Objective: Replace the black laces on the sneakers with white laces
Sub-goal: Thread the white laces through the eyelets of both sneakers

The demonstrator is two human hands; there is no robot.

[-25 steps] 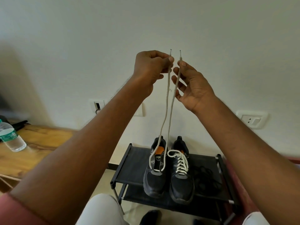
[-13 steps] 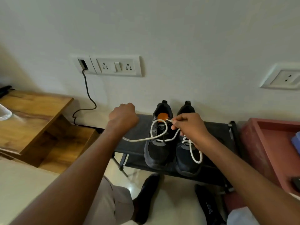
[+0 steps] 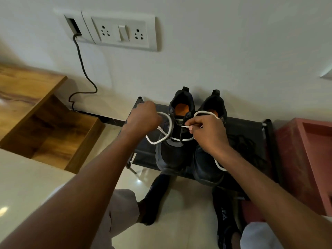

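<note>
Right fingers pinch white lace tip; left hand seemingly grips its other end.

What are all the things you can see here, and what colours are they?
sneakers: two, black with orange insides, side by side on the rack.
white lace: one, threaded through the left sneaker's lowest holes, both ends held up.
second white lace: one, only a bit showing on the right sneaker, behind the right wrist.
black laces: a loose dark pile, on the rack right of the sneakers.
rack: one, black, against the wall.
socket panel: one, white, on the wall.
cable: one, dark, hanging from the panel.
wooden table: one, brown, at left.
red box: one, at right.
left hand: holds one lace end.
right hand: fingers pinch the other tip.
</note>
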